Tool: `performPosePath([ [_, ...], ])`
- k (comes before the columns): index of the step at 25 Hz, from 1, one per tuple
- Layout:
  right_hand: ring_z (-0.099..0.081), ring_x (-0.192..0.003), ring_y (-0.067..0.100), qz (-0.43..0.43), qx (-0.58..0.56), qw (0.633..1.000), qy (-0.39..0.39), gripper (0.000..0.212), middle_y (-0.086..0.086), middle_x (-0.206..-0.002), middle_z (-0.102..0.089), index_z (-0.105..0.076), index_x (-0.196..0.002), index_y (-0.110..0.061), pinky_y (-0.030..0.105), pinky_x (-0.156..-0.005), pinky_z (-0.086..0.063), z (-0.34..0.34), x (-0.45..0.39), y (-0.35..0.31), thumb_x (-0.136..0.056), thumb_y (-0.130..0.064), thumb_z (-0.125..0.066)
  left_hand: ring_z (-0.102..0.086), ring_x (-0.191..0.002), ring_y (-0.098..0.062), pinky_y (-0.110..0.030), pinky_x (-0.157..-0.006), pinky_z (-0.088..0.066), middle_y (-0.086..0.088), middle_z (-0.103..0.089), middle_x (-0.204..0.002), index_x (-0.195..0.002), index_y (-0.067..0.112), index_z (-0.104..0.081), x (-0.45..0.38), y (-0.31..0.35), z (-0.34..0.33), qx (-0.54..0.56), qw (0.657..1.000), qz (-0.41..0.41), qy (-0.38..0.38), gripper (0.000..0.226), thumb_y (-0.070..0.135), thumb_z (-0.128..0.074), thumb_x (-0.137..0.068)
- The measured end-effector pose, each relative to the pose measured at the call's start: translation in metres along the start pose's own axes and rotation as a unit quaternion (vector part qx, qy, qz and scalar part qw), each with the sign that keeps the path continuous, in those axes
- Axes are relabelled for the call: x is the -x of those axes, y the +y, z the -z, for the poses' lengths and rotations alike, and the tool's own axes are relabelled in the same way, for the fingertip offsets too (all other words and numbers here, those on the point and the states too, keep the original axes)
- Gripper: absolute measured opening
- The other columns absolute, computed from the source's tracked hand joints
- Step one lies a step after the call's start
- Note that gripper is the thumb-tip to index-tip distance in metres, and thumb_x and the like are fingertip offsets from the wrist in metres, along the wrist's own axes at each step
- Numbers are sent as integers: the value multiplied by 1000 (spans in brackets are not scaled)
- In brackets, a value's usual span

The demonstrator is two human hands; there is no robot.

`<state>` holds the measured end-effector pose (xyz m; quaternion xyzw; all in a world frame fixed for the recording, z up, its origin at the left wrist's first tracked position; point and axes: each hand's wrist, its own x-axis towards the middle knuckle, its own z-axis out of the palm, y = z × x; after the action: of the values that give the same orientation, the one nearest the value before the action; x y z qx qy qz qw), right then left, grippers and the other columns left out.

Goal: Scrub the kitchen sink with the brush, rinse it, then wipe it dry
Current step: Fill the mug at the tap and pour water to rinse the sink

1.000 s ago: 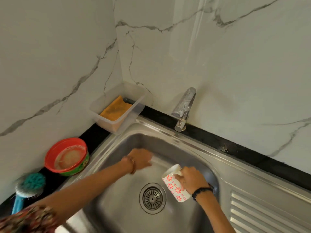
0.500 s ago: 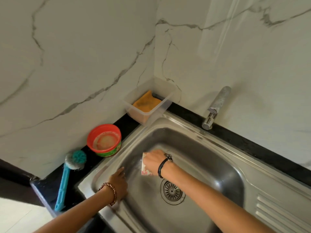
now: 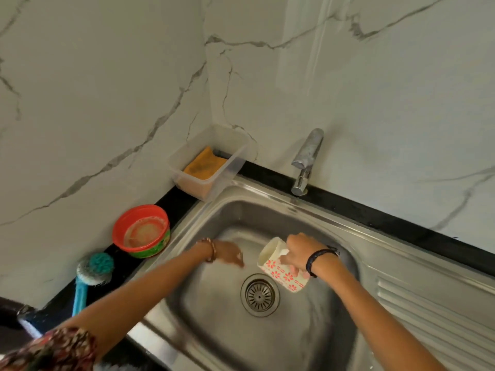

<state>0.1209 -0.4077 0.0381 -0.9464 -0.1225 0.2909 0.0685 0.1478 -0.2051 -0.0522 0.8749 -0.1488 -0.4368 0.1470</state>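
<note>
Looks like the rinse step to me: the right hand (image 3: 301, 251) has its fingers curled round a floral mug (image 3: 281, 266), tipped on its side with the mouth aimed toward the left hand (image 3: 230, 254), so I'd guess it's pouring water over the basin. No water shows coming from the tap (image 3: 305, 162). The left hand lies low against the sink (image 3: 334, 218) floor, palm down; it's blurred, so I can't tell for sure if the fingers are spread or together, but they look fairly straight and hold nothing. The fingertips point toward the mug, which sits just beyond them, and the drain strainer (image 3: 259, 295) is just below them.

Both forearms reach in from the near edge, wrists bent down into the basin.

The scrub brush (image 3: 89, 277) lies on the black counter, well off behind the left wrist, untouched, beside a red soap tub (image 3: 141, 231). An orange cloth (image 3: 205, 166) sits in a clear plastic container (image 3: 230, 162) at the corner.

Next up, I reckon: keep sluicing and rubbing round the walls, then fetch that cloth to dry.
</note>
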Motion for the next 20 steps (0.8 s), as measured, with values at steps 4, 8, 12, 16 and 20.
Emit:
performPosePath([
  [4,-64,-100,28,-38,-126,982,136,36,15,-108,-67,-62,-110,-1,34,-83,-52,-11,-14,29,-91,-30,-54,-46,-81,-12,-26,-77,-38,2,-50,-89,-91,18,-57,-20,66,91,181,954,-79,225,23,39,-49,-94],
  [8,-70,-84,30,-32,-337,923,183,41,21,-92,-71,-67,-96,9,38,-75,-58,-19,-26,40,-93,-29,-52,-53,-94,-14,-31,-89,-43,-4,-57,-107,-107,10,-52,-60,108,132,418,880,-119,189,31,37,-55,-91],
  [12,-70,-83,28,-23,-384,898,215,39,18,-91,-72,-66,-94,5,37,-73,-59,-26,-34,50,-94,-31,-51,-63,-97,-28,-40,-93,-51,-21,-64,-102,-117,-6,-50,-110,113,136,413,892,-63,170,59,43,-60,-86],
  [16,-70,-80,25,-2,-377,896,234,39,16,-93,-71,-65,-97,1,34,-72,-59,-30,-38,59,-94,-35,-50,-64,-82,-23,-32,-74,-58,-19,-62,-101,-122,-2,-46,-115,105,126,571,802,-91,151,35,20,-49,-95],
  [20,-69,-82,19,24,-355,903,241,41,14,-98,-71,-66,-100,0,26,-72,-59,-32,-38,61,-94,-36,-49,-71,-69,-19,-28,-65,-57,-11,-72,-79,-121,3,-47,-109,98,120,659,743,-97,68,37,32,-37,-99],
])
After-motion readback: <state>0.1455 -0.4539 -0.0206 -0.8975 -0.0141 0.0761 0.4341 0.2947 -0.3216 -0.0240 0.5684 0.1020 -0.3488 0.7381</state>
